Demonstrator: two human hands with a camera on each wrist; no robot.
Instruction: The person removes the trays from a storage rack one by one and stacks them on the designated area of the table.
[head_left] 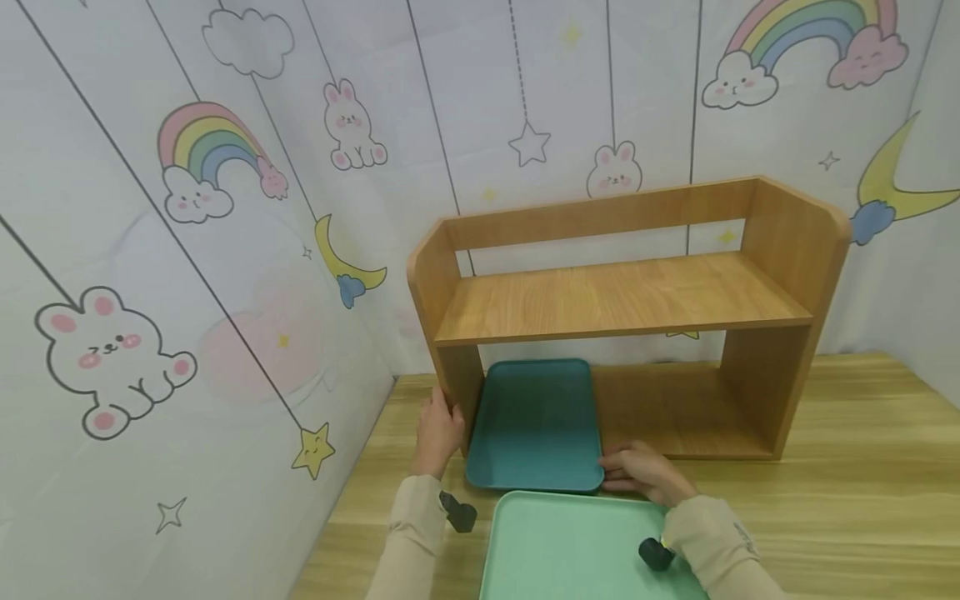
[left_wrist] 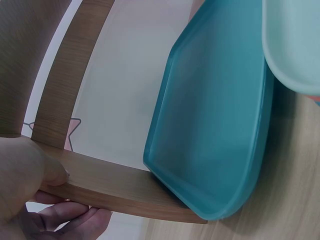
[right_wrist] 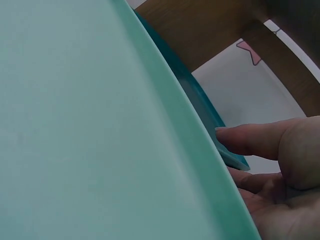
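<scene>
A wooden two-tier desk shelf point(head_left: 622, 300) stands on the table. In its lower left part lies a dark teal tray point(head_left: 536, 429), its front edge jutting out past the shelf. My left hand point(head_left: 439, 433) grips the front edge of the shelf's left side panel point(left_wrist: 120, 187), thumb on one face and fingers on the other. At the teal tray's front right corner, my right hand point(head_left: 647, 472) pinches the rim, thumb above and fingers below. A mint green tray point(head_left: 570, 542) lies nearer to me, below my right wrist, and hides part of the right fingers in the right wrist view.
Behind the shelf and along the left hangs a white cloth point(head_left: 247, 275) printed with rabbits, rainbows and stars. The wood-grain table point(head_left: 862, 483) extends to the right of the shelf. Black wrist cameras sit on both sleeves, the right one over the mint tray.
</scene>
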